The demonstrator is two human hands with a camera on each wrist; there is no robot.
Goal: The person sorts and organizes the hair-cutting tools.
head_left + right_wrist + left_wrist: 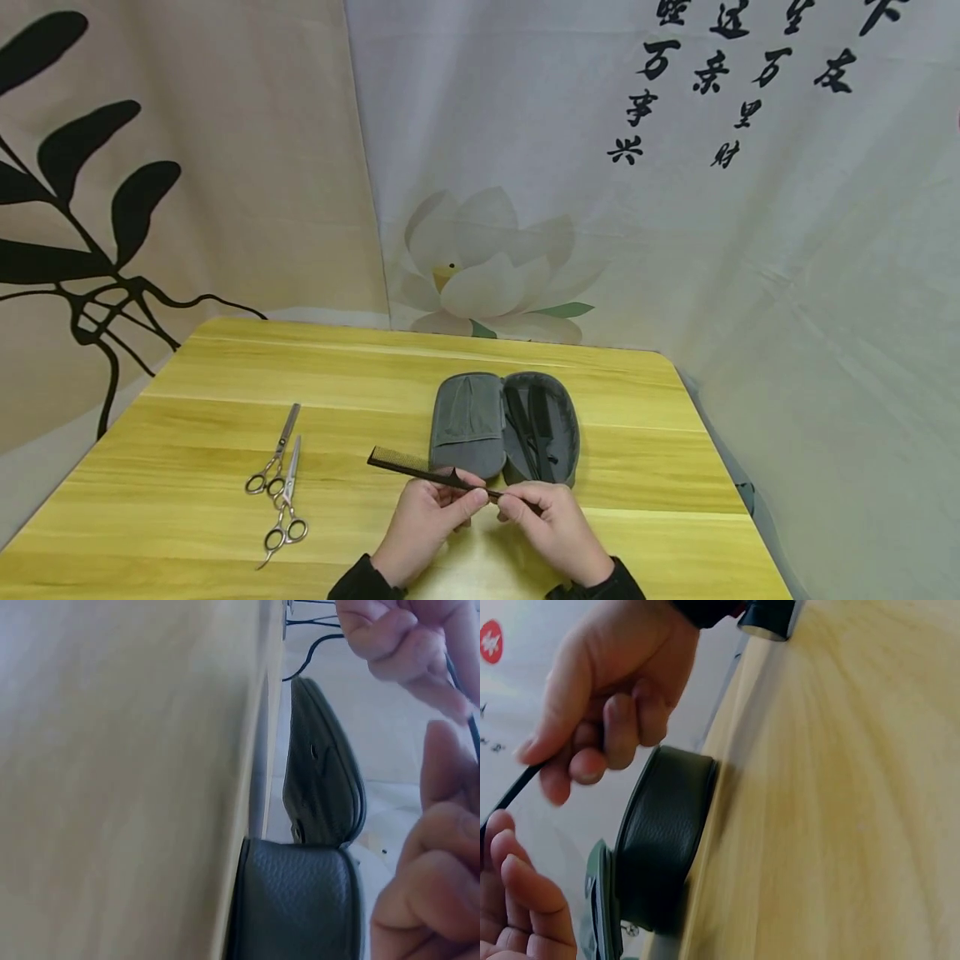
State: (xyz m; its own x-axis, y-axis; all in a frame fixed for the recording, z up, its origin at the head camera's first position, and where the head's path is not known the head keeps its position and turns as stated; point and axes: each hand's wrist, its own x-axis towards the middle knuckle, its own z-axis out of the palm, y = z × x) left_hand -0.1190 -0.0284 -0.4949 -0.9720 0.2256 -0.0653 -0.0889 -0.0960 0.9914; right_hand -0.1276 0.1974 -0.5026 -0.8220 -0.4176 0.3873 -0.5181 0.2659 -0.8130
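Observation:
A black comb [405, 463] is held up above the table between both hands, its toothed end pointing left. My left hand [432, 518] pinches it near the middle, thumb on top. The thin tail end is pinched between thumb and fingers of my right hand [557, 527]. In the left wrist view the right hand [619, 690] grips the dark tail, and the left hand [525, 907] shows at the lower left edge. Just behind the hands lies an open grey case [468, 417] with dark tools [538, 421] in its right half.
Two pairs of silver scissors lie on the table's left side, one [283, 450] farther back, the other [291, 492] nearer. The wooden table [645, 467] ends at a printed cloth backdrop [525, 100]. In the right wrist view the case [300, 900] stands beyond the near tabletop.

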